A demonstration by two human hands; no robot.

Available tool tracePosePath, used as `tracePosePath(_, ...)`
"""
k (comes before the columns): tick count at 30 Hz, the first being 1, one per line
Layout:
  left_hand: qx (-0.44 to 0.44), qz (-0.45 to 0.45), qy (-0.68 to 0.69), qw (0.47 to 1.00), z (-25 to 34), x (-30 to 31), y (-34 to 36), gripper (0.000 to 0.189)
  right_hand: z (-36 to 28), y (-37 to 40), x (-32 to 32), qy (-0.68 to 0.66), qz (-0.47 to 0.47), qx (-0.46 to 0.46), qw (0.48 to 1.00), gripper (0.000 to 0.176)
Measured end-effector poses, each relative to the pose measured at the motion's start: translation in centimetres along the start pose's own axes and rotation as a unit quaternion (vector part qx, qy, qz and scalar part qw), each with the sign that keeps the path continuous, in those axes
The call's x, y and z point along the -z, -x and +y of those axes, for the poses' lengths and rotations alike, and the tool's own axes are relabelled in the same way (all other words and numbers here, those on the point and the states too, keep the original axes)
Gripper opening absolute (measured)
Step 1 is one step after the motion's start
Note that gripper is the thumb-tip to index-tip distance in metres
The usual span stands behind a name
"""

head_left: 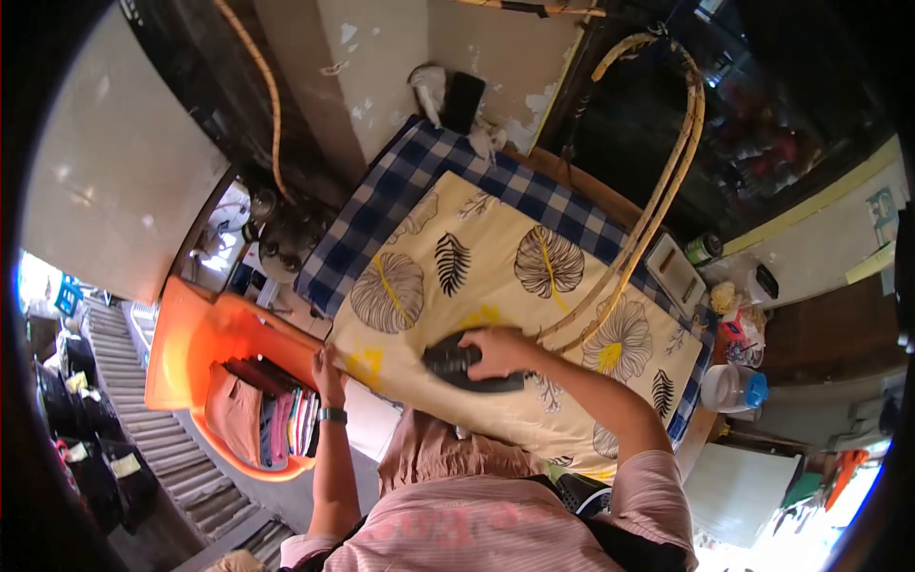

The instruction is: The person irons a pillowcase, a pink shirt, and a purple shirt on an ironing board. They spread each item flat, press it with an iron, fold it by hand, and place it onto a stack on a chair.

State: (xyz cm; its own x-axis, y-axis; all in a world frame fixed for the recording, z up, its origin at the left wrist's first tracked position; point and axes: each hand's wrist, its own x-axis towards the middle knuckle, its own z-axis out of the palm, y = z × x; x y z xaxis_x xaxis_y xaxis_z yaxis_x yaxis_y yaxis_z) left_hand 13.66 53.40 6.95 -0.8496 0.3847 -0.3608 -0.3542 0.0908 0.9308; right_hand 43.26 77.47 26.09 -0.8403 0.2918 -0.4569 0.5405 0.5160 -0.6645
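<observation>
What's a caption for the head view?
Right hand on a dark iron, left hand at the edge of leaf-print cloth.

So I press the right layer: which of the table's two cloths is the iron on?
The iron is on the cream cloth, with leaf prints, the upper one; the checked cloth, blue and white, lies beneath.

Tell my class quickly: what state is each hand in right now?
Left hand: closed, pinching the edge of the patterned cloth.
Right hand: closed, gripping the dark iron.
</observation>
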Motion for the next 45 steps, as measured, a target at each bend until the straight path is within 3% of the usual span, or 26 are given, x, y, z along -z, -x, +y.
tracePosePath(3, -0.049, 0.026, 0.005, 0.998, 1.5, 0.8, -1.2, 0.028, -0.1, 2.4, 1.3, -0.020, -0.035, -0.023, 0.999, 0.064)
tracePosePath(4, -0.063, 0.040, -0.028, 0.997, 1.7, 1.3, -2.1, 0.028, 0.4, 3.4, 2.4, -0.069, 0.000, -0.076, 0.995, 0.066)
tracePosePath(5, -0.139, 0.040, -0.110, 0.983, 2.3, 1.2, -2.5, 0.027, 1.2, 4.2, 3.4, -0.117, 0.033, -0.123, 0.985, 0.069)
tracePosePath(7, -0.257, 0.031, -0.243, 0.935, 4.1, 0.9, -3.3, 0.023, 3.8, 6.1, 4.9, -0.197, 0.143, -0.152, 0.958, 0.071)
tracePosePath(8, -0.295, 0.019, -0.294, 0.909, 5.0, 0.1, -3.2, 0.021, 3.9, 7.3, 6.7, -0.169, 0.165, -0.216, 0.947, 0.070)
tracePosePath(9, -0.324, 0.034, -0.393, 0.860, 8.3, -2.9, -1.2, 0.021, 6.8, 8.1, 6.3, -0.180, 0.235, -0.192, 0.936, 0.068)
tracePosePath(11, -0.383, -0.023, -0.423, 0.821, 8.7, -6.1, -1.4, 0.026, 8.4, 9.7, 8.3, -0.231, 0.291, -0.276, 0.886, 0.067)
tracePosePath(12, -0.392, -0.035, -0.464, 0.794, 9.1, -8.3, -1.1, 0.030, 13.3, 10.3, 7.1, -0.163, 0.347, -0.251, 0.889, 0.058)
tracePosePath(14, -0.397, -0.047, -0.509, 0.762, 9.8, -12.1, -0.2, 0.034, 18.4, 12.9, 7.9, -0.279, 0.342, -0.282, 0.852, 0.038)
tracePosePath(16, -0.405, -0.068, -0.567, 0.714, 9.6, -14.6, 0.1, 0.045, 19.4, 14.4, 8.5, -0.299, 0.335, -0.270, 0.852, 0.041)
tracePosePath(20, -0.363, -0.071, -0.604, 0.706, 7.1, -16.5, -1.0, 0.053, 24.7, 17.2, 5.2, -0.287, 0.401, -0.334, 0.803, 0.069)
tracePosePath(22, -0.330, -0.091, -0.593, 0.729, 7.1, -16.6, -1.4, 0.057, 26.4, 19.0, 4.6, -0.268, 0.402, -0.316, 0.817, 0.074)
tracePosePath(24, -0.327, -0.093, -0.596, 0.727, 6.7, -16.5, -1.7, 0.057, 19.1, 15.2, 7.9, -0.273, 0.331, -0.413, 0.804, 0.031)
tracePosePath(31, -0.339, -0.088, -0.596, 0.723, 7.0, -16.8, -1.6, 0.057, 18.5, 15.1, 8.1, -0.266, 0.322, -0.420, 0.806, 0.046)
tracePosePath(33, -0.346, -0.088, -0.598, 0.718, 7.0, -16.8, -1.7, 0.060, 19.1, 15.5, 7.6, -0.259, 0.337, -0.455, 0.782, 0.065)
tracePosePath(39, -0.375, -0.073, -0.568, 0.729, 7.0, -16.6, -1.7, 0.060, 24.6, 17.0, 5.2, -0.309, 0.411, -0.308, 0.800, 0.068)
tracePosePath(41, -0.382, -0.066, -0.564, 0.729, 6.9, -16.5, -1.8, 0.057, 22.5, 15.3, 7.0, -0.288, 0.362, -0.280, 0.841, 0.059)
tracePosePath(43, -0.360, -0.071, -0.565, 0.739, 6.8, -16.3, -1.9, 0.055, 20.4, 14.0, 7.7, -0.294, 0.346, -0.287, 0.843, 0.049)
tracePosePath(44, -0.342, -0.059, -0.573, 0.743, 6.5, -16.3, -1.9, 0.053, 18.9, 13.3, 6.9, -0.295, 0.395, -0.318, 0.810, 0.042)
tracePosePath(45, -0.363, -0.065, -0.582, 0.725, 6.4, -16.4, -2.5, 0.047, 16.5, 12.1, 7.1, -0.262, 0.397, -0.294, 0.829, 0.044)
